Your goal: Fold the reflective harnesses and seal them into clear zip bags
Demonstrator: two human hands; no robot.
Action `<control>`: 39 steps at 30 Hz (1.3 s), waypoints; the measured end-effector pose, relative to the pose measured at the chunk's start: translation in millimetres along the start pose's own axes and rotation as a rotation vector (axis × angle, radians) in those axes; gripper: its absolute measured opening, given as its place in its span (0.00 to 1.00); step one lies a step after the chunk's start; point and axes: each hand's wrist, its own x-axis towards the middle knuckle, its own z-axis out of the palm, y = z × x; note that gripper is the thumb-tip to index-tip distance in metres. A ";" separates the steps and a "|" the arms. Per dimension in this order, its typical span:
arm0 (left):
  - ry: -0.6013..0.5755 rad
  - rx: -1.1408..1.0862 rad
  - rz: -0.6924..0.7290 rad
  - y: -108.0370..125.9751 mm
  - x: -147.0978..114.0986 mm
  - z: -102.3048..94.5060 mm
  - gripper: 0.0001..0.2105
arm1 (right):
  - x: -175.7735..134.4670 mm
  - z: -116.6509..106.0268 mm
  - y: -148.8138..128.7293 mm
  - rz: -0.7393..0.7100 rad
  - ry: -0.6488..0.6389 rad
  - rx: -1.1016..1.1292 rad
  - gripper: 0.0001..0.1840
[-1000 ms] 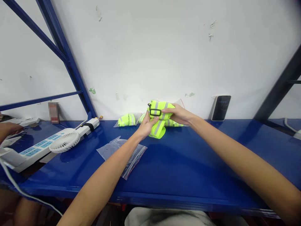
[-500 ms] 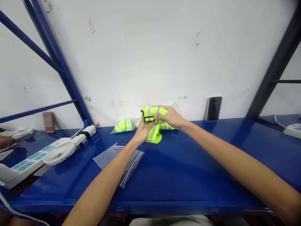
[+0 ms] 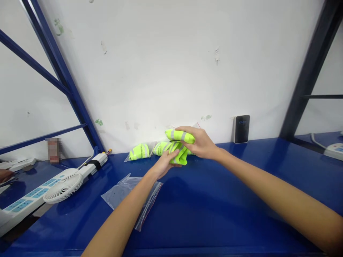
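A neon-yellow reflective vest (image 3: 175, 135) with silver stripes is partly rolled up in the air between my hands. My right hand (image 3: 199, 142) is closed around the rolled upper part. Lower down, my left hand (image 3: 164, 163) grips the loose fold hanging beneath. Behind the hands, more yellow striped fabric (image 3: 160, 147) lies against the wall, partly hidden. To its left sits a rolled yellow vest in a clear bag (image 3: 139, 152). A flat clear zip bag (image 3: 119, 191) with a red edge lies partly under my left forearm.
A white power strip (image 3: 33, 194), a small white fan (image 3: 63, 188) and a white device with a black strap (image 3: 93, 164) are at the left. A dark-screened device (image 3: 241, 129) leans on the wall. Another person's hand (image 3: 5, 175) shows at the far left.
My left hand has shifted down from the roll to the hanging fold. The black cord visible on the roll before is now mostly hidden. The camera view has tilted up slightly.
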 end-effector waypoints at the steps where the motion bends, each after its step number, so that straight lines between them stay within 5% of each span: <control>1: 0.026 0.092 0.008 -3.0 1.4 1.3 0.26 | -6.8 -1.8 4.7 -0.011 0.007 -0.041 0.28; 8: 0.200 0.414 0.226 -24.5 1.3 11.3 0.38 | -56.3 7.1 29.9 0.047 -0.049 -0.128 0.28; 15: 0.210 0.654 0.428 -11.7 -10.5 20.1 0.30 | -58.8 5.1 18.1 0.333 0.117 -0.049 0.23; 19: 0.108 0.906 0.375 -2.6 -14.9 30.1 0.20 | -58.2 -4.0 14.4 0.469 0.232 0.004 0.23; 24: -0.109 0.938 0.449 -18.2 -14.5 32.5 0.26 | -67.1 -3.3 17.7 0.550 0.268 0.037 0.24; 30: 0.025 0.895 0.688 -22.3 -13.7 27.9 0.09 | -76.9 9.5 12.2 0.428 0.062 0.095 0.24; 34: 0.166 1.043 0.830 -9.6 -15.7 19.5 0.07 | -79.3 12.7 10.4 0.339 -0.136 0.176 0.28; 39: 0.022 0.977 0.783 -9.8 -14.8 14.3 0.07 | -83.1 8.3 12.6 0.246 -0.294 0.202 0.33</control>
